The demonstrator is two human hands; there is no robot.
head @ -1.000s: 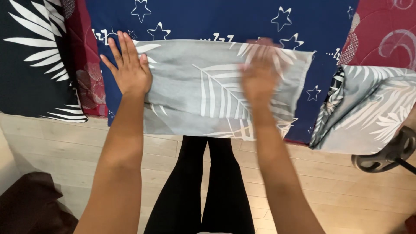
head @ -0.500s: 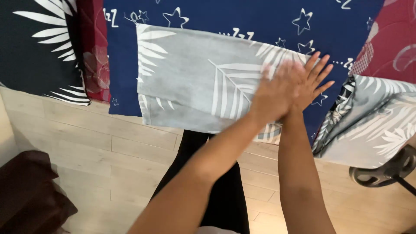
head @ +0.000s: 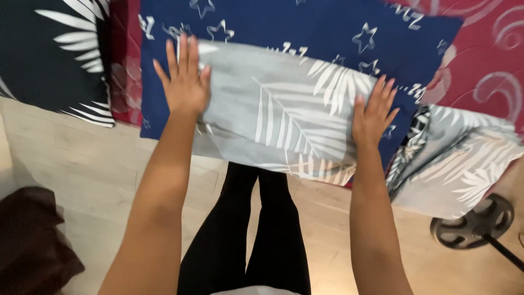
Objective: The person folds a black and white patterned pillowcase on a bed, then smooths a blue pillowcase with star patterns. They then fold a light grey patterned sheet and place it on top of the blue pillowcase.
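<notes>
The fingers (head: 183,52) of the left hand (head: 184,82) are spread wide and lie flat on the left end of the grey leaf cloth (head: 273,109). The fingers (head: 382,93) of the right hand (head: 372,112) are spread too, and they press flat on the right end of the same cloth. Neither hand pinches or grips anything; both palms just rest on top. The grey leaf cloth is folded and lies on a dark blue star blanket (head: 305,27), on the edge of the bed nearest the person. Its long side runs from left to right, from one hand to the other, tipped a little so the right end sits lower. The cloth stretches between the two hands, and its near edge hangs a bit over the side of the bed, above the person's black legs (head: 256,229). To the left, a black leaf pillow (head: 49,60) lies close by, past a strip of red cover (head: 125,71). To the right, another grey leaf bundle (head: 464,158) droops off the bed, just beside the right hand. More red cover shows at the top right. Below is the pale wood floor (head: 71,158), with open room on the left. A dark brown heap (head: 30,240) sits at the bottom left, and a round black weight (head: 472,221) sits at the bottom right.
</notes>
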